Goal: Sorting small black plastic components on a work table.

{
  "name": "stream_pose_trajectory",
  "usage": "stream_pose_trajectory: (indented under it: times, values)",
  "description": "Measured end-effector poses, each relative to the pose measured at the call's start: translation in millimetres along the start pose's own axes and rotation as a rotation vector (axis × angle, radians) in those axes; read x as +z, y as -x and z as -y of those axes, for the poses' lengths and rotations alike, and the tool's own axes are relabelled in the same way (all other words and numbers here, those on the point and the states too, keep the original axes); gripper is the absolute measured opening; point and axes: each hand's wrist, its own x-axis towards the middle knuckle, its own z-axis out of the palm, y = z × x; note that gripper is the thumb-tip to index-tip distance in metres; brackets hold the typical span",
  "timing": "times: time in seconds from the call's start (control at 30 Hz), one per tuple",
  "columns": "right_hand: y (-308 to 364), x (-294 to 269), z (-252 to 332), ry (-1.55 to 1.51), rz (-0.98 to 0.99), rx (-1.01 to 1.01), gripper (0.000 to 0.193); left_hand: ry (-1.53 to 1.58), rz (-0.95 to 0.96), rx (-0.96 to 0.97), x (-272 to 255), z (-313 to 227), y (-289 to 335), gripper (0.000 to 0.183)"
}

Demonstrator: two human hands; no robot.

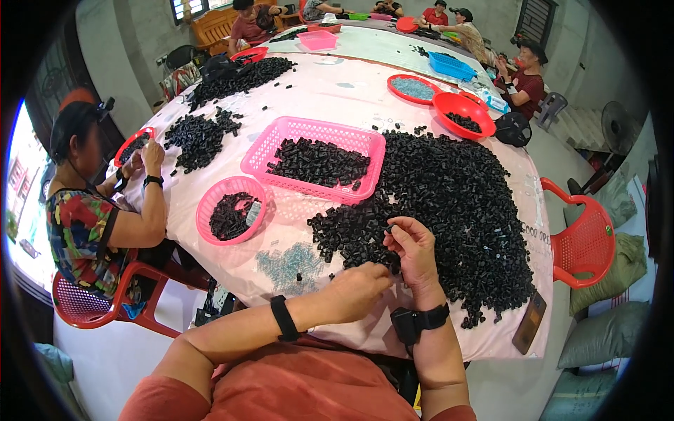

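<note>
My right hand (414,251) is raised over the near edge of a large heap of small black plastic pieces (456,196). Its thumb and forefinger are pinched together; whatever is between them blends into the dark heap. Just left of it and lower, my left hand (357,293) is closed with its back up, and its fingertips are hidden. Small clear bluish pieces (288,266) lie scattered on the pale tablecloth beyond my left forearm. A single black piece (299,277) rests among them.
A round pink basket (205,223) and a rectangular pink basket (316,191) hold black pieces. Farther right are red trays (449,105). A phone (529,323) lies at the right edge, near a red chair (586,238). At left, a co-worker (88,210) handles pieces.
</note>
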Motion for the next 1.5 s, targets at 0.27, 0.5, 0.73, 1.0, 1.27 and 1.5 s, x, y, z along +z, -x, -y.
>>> stream_pose_trajectory:
  times: [0.27,0.5,0.73,1.0,1.27,1.5]
  values:
    - [-2,-3,0,-0.039,-0.024,-0.055,0.015,-0.072,-0.14,-0.147,0,22,-30,0.01]
    - [-2,-1,3,-0.062,-0.003,-0.058,0.017,-0.299,0.041,-0.231,2,14,-50,0.012]
    - [-1,-4,1,-0.071,-0.019,-0.07,0.022,-0.242,0.02,-0.259,4,12,-56,0.013]
    - [-1,-2,-1,-0.093,-0.031,-0.038,0.02,-0.117,-0.238,-0.157,-21,17,-35,0.012]
    - [4,2,3,0.002,0.031,0.007,0.017,0.238,-0.029,-0.405,-66,20,1,0.012]
    - [5,6,1,0.035,0.038,0.024,0.023,0.19,-0.157,-0.295,-73,41,37,0.021]
